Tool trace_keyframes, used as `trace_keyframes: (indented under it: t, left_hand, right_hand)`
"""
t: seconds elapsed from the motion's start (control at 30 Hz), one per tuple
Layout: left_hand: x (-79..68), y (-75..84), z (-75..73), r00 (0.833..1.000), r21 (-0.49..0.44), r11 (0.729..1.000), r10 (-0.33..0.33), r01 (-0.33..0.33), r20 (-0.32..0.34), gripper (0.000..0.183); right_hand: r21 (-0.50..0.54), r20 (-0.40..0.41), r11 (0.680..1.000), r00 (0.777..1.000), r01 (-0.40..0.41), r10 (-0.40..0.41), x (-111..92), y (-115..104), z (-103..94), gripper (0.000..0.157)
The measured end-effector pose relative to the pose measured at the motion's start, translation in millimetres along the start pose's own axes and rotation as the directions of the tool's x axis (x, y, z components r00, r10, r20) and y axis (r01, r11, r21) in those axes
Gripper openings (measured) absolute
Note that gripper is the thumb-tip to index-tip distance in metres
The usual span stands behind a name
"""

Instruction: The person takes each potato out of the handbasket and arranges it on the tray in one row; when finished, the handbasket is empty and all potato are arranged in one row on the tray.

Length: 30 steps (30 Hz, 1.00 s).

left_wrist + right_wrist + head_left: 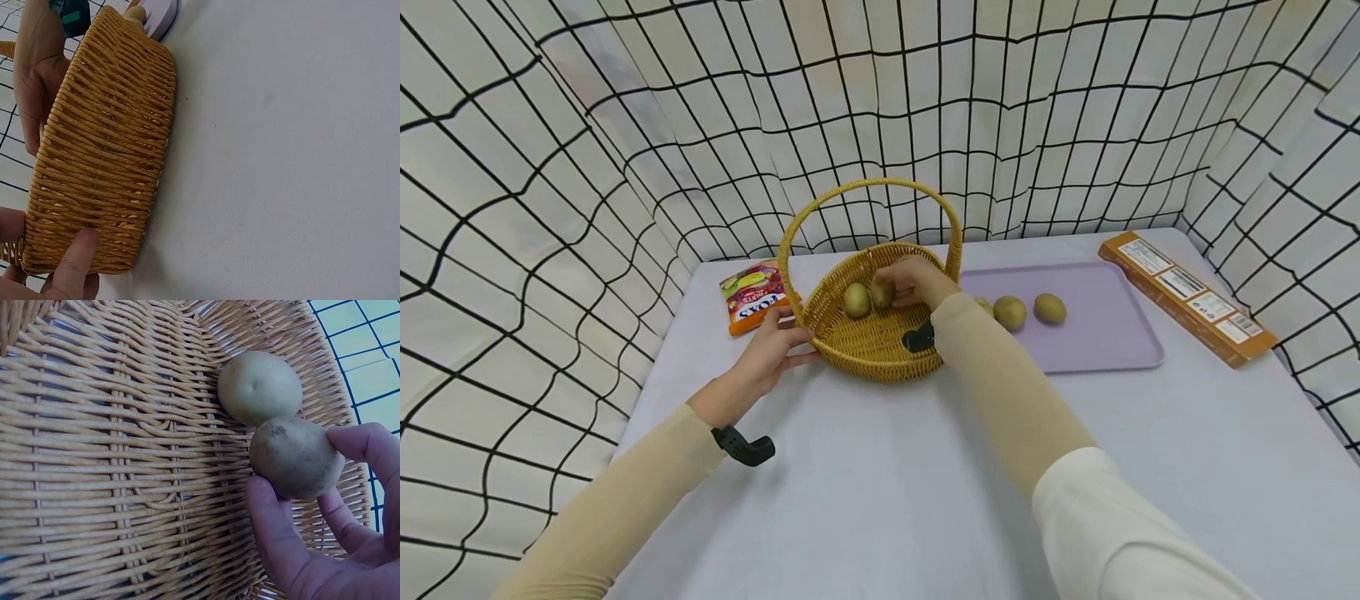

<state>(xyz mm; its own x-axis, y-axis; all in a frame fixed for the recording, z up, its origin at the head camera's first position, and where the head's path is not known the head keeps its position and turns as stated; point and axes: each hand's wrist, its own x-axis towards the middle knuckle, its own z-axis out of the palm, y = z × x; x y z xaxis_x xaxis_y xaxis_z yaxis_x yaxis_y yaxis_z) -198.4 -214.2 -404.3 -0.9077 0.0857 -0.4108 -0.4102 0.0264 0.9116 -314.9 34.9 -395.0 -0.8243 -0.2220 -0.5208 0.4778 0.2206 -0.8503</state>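
Note:
A wicker basket (865, 348) with a tall arched handle stands on the table. My left hand (766, 354) grips its left side near the handle's foot; in the left wrist view the thumb presses on the woven wall (100, 144). Inside the basket, my right hand (917, 282) pinches a potato (295, 456) between thumb and fingers. That potato appears to touch another potato (259, 387) lying against the basket's back wall. To the right, two potatoes (1010, 312) rest on a lilac tray (1097, 342), and a third is partly hidden behind the right forearm.
A red and orange snack bag (756, 296) lies behind the left hand, close to the basket. On the tray's right side lies a long brown box (1187, 297) with white labels. Black netting (895, 108) over white cloth surrounds the table's back and sides.

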Motion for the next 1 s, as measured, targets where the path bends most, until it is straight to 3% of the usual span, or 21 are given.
trace_keyframes:
  t: [0.17, 0.37, 0.6, 1.0]
  left_hand:
    - [0.6, -1.4, 0.2, 1.000, 0.006, 1.000, -0.002, 0.002, 0.002, 0.066]
    - [1.4, -0.9, 2.6, 1.000, 0.006, 1.000, -0.001, 0.001, 0.002, 0.066]
    - [2.1, -2.5, 3.6, 1.000, -0.002, 1.000, -0.001, 0.001, 0.003, 0.066]
    - [3.1, -4.9, 1.3, 1.000, -0.007, 1.000, 0.022, -0.022, -0.004, 0.065]
  right_hand:
    - [-0.032, 0.035, 0.999, 0.999, -0.022, 0.023, -2, 0, -3.6, 0.021]
    - [-0.071, 0.073, 0.997, 0.997, -0.009, 0.014, -4, -1, -6.2, 0.030]
    - [-0.127, 0.115, 0.991, 0.993, 0.032, -0.018, -13, -5, -7.9, 0.037]
    - [-0.208, 0.196, 0.970, 0.977, 0.128, -0.087, -42, -10, -8.3, 0.029]
